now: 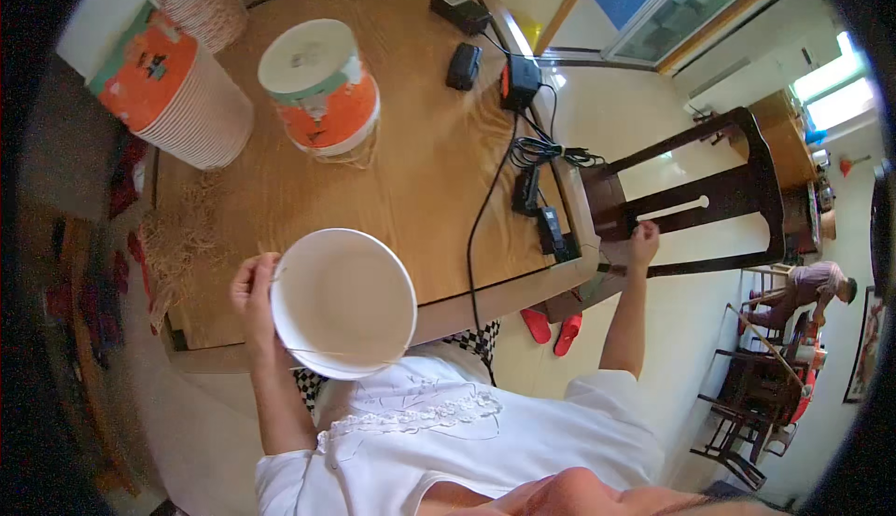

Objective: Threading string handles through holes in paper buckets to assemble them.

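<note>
Paper bucket (343, 301), white and open-mouthed, is gripped at its left side by the person's left hand (254, 292), in front of the body at the near edge of the table (411, 236). Its mouth faces up toward the camera, and the pale inside looks bare. A thin tan strand crosses the lower part of its rim. The right hand (644, 244) is well out to the right, beyond the table edge and in front of a dark chair (691, 194); its fingers look curled, but I cannot tell whether they close on anything.

The step in hand appears to be working with that strand while the left hand steadies the bucket; the next move probably calls for keeping that grip firm and the strand under control.

Farther out on the table, a tangle of tan strands (187, 245) lies to the left. An orange-and-green cup (327, 110) stands beyond the bucket, apparently base up, so its inside is hidden; strands lie by its lower edge. Left of it leans a nested stack of similar cups (191, 105), insides likewise hidden. Black adapters and cables (537, 149) run along the right side.
</note>
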Tool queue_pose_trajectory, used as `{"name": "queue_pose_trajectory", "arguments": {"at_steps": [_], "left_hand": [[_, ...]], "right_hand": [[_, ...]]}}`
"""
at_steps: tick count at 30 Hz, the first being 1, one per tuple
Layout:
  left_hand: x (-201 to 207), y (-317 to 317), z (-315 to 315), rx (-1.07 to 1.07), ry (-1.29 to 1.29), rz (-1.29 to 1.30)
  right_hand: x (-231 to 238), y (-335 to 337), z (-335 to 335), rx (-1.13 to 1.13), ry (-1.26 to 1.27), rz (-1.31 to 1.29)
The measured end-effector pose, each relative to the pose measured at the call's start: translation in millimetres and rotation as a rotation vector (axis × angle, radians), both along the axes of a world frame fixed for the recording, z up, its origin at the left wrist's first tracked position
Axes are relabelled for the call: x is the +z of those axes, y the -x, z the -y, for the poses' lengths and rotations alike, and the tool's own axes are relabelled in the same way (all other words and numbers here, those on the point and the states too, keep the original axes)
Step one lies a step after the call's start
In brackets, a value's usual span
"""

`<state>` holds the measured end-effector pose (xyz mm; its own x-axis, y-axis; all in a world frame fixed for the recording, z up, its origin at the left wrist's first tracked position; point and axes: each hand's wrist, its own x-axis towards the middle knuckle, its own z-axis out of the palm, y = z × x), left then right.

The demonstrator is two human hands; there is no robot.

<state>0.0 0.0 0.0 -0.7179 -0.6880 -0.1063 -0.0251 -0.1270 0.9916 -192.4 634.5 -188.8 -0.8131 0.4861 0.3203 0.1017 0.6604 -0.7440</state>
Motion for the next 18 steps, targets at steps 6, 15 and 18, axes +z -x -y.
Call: {"name": "queue_pose_trajectory", "arguments": {"at_steps": [6, 15, 18], "left_hand": [[-5, 20, -15, 0.019, 0.020, 0.036], [11, 15, -24, 0.003, 0.180, 0.139], [9, 12, -23, 0.000, 0.165, 0.141]], "right_hand": [[-119, -34, -69, -0.124, -0.075, 0.537], [-163, -43, -31, -0.420, -0.029, 1.027], [-166, -45, -22, -0.452, -0.014, 1.030]]}}
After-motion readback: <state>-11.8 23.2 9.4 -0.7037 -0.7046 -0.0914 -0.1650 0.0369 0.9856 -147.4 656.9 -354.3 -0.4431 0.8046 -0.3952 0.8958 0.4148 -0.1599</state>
